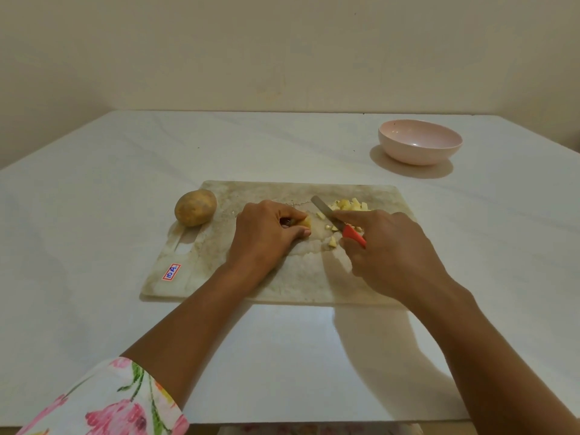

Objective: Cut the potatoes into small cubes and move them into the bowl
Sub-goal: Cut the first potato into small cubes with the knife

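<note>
A worn pale cutting board (282,277) lies on the white table. My left hand (265,233) pinches a small piece of cut potato (306,221) against the board's middle. Right of it, my right hand (389,246) grips a knife (326,211) by its red handle, forefinger along the blade, which points up and left. Several small potato cubes (350,205) lie in a heap at the board's far right, with a few loose ones under the knife. A whole unpeeled potato (195,207) sits at the board's far left edge. The pink bowl (420,146) stands at the far right, with nothing in it.
A red-framed label (171,271) is stuck on the board's near left corner. The table's near edge (314,422) runs below my forearms. A plain wall (282,58) rises behind the table's far edge.
</note>
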